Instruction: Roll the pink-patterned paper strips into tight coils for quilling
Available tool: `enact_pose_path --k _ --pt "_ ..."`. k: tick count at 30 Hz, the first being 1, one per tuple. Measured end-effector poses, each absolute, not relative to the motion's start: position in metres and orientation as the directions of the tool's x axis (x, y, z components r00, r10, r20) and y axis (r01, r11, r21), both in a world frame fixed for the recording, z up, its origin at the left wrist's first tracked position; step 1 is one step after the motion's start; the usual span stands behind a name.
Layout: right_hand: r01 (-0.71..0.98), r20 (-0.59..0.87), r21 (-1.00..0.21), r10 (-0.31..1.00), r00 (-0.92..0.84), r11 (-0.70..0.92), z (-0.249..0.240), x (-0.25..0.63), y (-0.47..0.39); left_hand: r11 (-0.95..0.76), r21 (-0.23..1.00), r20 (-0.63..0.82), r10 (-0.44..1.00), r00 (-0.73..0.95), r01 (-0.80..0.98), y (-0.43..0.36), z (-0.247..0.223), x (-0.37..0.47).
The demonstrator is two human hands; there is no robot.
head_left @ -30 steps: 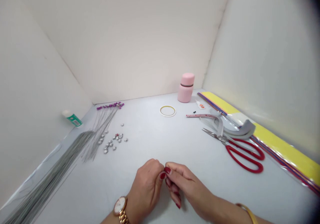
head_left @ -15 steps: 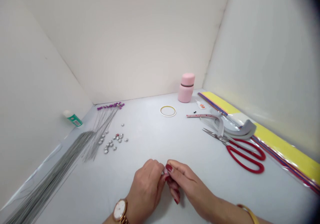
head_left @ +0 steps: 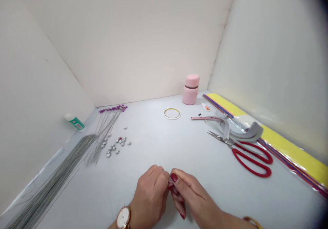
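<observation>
My left hand (head_left: 151, 195), with a watch (head_left: 123, 217) at its wrist, is closed at the bottom centre of the head view. Against its fingertips is my right hand (head_left: 192, 195), its thumb and index finger pinched together. Between the fingertips of both hands sits something small and pale, mostly covered, so I cannot tell what it is. Further left on the table lie several small silvery folded pieces (head_left: 114, 147), one of them reddish.
Grey wires (head_left: 56, 174) and purple-tipped stems (head_left: 112, 109) lie left, near a green glue stick (head_left: 76, 122). A tape ring (head_left: 172, 113) and pink bottle (head_left: 190, 94) stand behind. Right are red-handled scissors (head_left: 252, 157), paper strips (head_left: 230, 130) and yellow sheets (head_left: 287, 143).
Both hands have shifted slightly down, toward me, and their fingertips are closer together. The small pale item is more covered than before.
</observation>
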State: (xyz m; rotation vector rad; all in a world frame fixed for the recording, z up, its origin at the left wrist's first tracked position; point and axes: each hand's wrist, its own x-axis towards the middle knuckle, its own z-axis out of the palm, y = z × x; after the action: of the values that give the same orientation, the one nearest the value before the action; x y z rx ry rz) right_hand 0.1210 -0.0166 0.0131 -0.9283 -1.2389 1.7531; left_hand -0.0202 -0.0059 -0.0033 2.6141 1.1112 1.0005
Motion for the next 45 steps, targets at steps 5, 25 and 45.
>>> enact_pose_path --k 5,25,45 --pt "-0.212 -0.15 -0.943 0.895 -0.42 -0.258 0.014 0.119 -0.018 -0.733 0.335 0.55 0.662 0.508 0.592 -0.006 -0.002 -0.02" --pt "-0.201 -0.174 -0.94 0.893 -0.414 -0.276 0.014 0.119 -0.018 -0.712 0.405 0.487 0.699 0.523 0.573 -0.006 0.003 -0.019" --pt "-0.186 -0.2 -0.943 0.916 -0.349 -0.276 0.019 0.123 -0.011 -0.652 0.478 0.468 0.756 0.458 0.588 -0.006 0.003 -0.021"
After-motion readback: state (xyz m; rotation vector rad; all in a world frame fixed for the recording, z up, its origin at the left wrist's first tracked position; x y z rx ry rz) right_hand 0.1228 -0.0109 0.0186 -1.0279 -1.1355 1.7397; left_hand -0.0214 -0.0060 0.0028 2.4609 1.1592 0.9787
